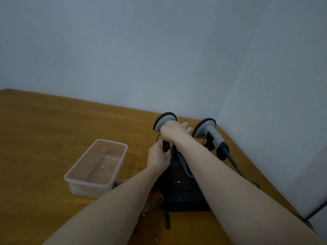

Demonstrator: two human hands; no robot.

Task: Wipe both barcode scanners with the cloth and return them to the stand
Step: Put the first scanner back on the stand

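One patterned cloth point(154, 203) nearest, partly under the left forearm. Clear tub point(96, 167) on table point(44, 138): empty. Left hand point(158, 156) pinches stand point(184, 188) upright. Right hand point(174, 132) clenched around left scanner point(163, 121); right scanner point(209, 132) docked. Both heads tilt up, away.

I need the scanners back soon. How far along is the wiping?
Cannot tell what is wiped. The right scanner sits in the stand. Both hands, right hand and left hand, grip the left scanner at the stand. The cloth lies unused.
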